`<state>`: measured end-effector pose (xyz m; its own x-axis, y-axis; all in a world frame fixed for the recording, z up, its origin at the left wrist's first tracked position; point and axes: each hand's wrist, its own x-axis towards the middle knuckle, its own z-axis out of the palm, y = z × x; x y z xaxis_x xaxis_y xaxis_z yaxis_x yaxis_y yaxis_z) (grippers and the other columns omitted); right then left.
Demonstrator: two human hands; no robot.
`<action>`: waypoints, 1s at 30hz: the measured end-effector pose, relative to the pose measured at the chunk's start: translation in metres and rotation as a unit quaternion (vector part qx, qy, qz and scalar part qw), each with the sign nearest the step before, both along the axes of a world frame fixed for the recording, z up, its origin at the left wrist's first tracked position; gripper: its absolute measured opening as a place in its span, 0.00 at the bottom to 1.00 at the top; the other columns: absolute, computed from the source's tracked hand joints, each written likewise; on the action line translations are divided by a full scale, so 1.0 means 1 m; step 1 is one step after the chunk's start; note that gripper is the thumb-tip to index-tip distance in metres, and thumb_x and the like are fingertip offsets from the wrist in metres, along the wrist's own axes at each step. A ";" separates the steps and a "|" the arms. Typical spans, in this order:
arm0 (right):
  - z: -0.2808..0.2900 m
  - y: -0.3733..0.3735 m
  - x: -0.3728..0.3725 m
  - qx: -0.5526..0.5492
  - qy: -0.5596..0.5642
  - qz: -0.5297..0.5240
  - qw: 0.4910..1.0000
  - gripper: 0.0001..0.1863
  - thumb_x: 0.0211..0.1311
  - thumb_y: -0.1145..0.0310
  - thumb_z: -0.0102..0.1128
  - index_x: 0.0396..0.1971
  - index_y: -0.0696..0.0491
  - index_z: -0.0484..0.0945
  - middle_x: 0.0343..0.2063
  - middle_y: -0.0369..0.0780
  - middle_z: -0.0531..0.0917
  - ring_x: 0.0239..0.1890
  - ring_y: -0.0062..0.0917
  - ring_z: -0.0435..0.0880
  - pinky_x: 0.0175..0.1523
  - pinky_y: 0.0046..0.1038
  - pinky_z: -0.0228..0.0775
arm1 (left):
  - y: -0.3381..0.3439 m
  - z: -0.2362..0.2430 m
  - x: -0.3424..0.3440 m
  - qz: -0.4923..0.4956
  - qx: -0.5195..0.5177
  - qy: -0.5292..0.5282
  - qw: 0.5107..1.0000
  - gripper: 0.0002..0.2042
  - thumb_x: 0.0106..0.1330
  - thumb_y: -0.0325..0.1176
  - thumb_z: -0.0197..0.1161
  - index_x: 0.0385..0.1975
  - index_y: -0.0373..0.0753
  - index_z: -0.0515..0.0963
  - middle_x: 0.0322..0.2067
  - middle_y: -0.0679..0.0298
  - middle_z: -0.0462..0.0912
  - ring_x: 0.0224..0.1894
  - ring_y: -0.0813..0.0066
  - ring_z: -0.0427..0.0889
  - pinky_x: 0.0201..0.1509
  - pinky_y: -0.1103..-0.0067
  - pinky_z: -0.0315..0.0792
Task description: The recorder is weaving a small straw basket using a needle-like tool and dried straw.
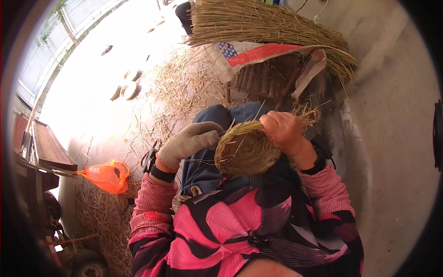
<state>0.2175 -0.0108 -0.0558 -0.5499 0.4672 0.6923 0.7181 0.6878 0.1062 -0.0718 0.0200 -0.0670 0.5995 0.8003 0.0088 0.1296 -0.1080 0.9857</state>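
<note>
A shallow, round woven straw basket (247,154) is held tilted over my lap, loose straw ends sticking out at its right. My right hand (281,131), bare, grips the top right of its rim. My left hand (191,143), in a pale knitted glove, is closed just left of the basket on a thin pale strand; its fingertips are partly hidden. Thin strands trail below the glove and across the basket's face.
A large straw bundle (272,25) lies at the back over a striped sack (258,51) on a slatted wooden seat (254,81). Loose straw (170,78) litters the floor. At left are an orange plastic bag (104,177), a wooden board (50,143) and a wheeled cart (87,265).
</note>
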 end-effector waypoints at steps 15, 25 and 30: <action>-0.018 0.013 -0.008 -0.078 -0.049 -0.080 0.993 0.07 0.57 0.68 0.57 0.28 0.49 0.68 0.22 0.35 0.72 0.24 0.28 0.80 0.27 0.30 0.73 | -0.017 0.040 0.062 0.047 0.384 0.204 0.899 0.09 0.64 0.35 0.60 0.40 0.38 0.76 0.27 0.54 0.81 0.30 0.53 0.83 0.31 0.64 0.74; -0.025 0.010 -0.013 -0.112 -0.030 -0.097 0.989 0.15 0.64 0.53 0.56 0.27 0.49 0.68 0.20 0.36 0.74 0.22 0.29 0.81 0.25 0.31 0.73 | -0.062 0.015 0.071 -0.098 0.374 0.462 0.798 0.23 0.65 0.35 0.56 0.60 0.40 0.64 0.26 0.58 0.83 0.23 0.56 0.84 0.23 0.65 0.75; -0.028 0.012 -0.012 -0.045 -0.022 -0.095 0.994 0.19 0.60 0.48 0.59 0.24 0.48 0.68 0.18 0.35 0.71 0.19 0.28 0.78 0.23 0.30 0.71 | -0.061 0.036 0.059 -0.102 0.376 0.476 0.788 0.21 0.65 0.35 0.58 0.57 0.40 0.70 0.29 0.59 0.84 0.27 0.58 0.85 0.27 0.67 0.77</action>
